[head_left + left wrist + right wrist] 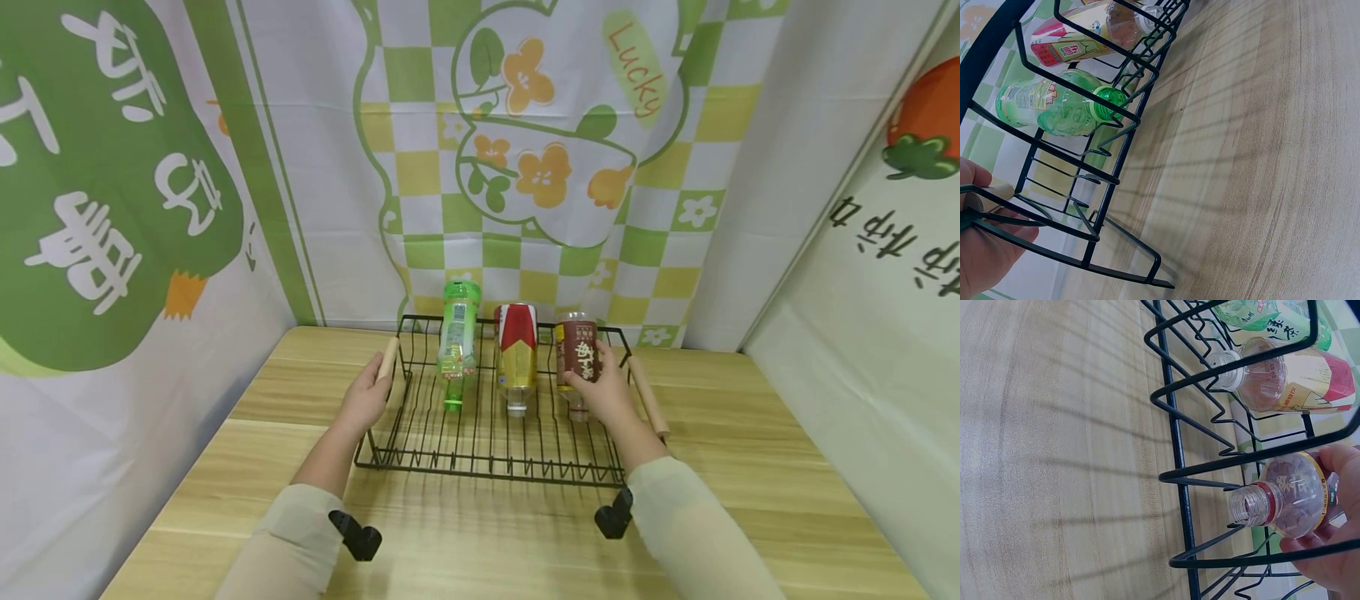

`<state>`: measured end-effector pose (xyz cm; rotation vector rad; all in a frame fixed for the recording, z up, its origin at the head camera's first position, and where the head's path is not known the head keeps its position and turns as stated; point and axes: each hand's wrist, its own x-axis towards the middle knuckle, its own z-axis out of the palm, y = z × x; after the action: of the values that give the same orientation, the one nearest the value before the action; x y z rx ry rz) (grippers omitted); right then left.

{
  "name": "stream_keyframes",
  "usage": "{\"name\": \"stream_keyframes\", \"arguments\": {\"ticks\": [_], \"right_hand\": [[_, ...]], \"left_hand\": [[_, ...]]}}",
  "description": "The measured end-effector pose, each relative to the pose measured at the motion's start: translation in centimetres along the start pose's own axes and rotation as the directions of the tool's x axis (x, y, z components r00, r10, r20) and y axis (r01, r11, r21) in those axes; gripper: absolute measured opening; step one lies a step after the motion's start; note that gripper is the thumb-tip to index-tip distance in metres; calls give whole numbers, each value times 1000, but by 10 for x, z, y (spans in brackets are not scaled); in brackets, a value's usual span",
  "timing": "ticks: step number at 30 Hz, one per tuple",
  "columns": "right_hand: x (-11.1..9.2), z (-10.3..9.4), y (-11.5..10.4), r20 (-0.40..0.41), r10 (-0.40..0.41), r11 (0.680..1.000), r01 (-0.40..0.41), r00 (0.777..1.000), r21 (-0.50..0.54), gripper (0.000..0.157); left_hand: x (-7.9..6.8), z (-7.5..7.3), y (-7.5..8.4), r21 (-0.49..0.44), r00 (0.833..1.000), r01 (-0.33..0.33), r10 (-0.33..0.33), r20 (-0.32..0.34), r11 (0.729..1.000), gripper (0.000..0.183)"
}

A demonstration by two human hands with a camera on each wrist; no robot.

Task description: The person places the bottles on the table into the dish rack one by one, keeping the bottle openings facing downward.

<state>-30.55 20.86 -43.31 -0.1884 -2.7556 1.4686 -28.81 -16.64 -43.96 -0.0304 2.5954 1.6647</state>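
Observation:
My left hand grips the left wooden handle of a black wire rack. With its fingers and thumb around a clear bottle with a dark red label, my right hand holds it at the rack's right side. The right wrist view shows that bottle's uncapped neck pointing toward the rack's front rail. In the middle of the rack lies a bottle with a red and gold label. Left of it rests a green bottle. All three have their necks toward me.
A second wooden handle is on the rack's right side, beside my right wrist. The rack stands on a wood-grain table. Behind it hangs a green and yellow checked curtain, close to the rack's back edge.

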Motion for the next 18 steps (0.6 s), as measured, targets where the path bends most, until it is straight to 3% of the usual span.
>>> {"name": "stream_keyframes", "arguments": {"ticks": [9,18], "right_hand": [[-1,2,-1,-49,-4,999,7,999,49,84],[-3,0,-3,-39,9,1000,-9,999,-1,85]], "left_hand": [[0,0,-1,-11,1000,2,-2,6,1000,58],[-1,0,0,-5,1000,-3,3,7,1000,58]]}}
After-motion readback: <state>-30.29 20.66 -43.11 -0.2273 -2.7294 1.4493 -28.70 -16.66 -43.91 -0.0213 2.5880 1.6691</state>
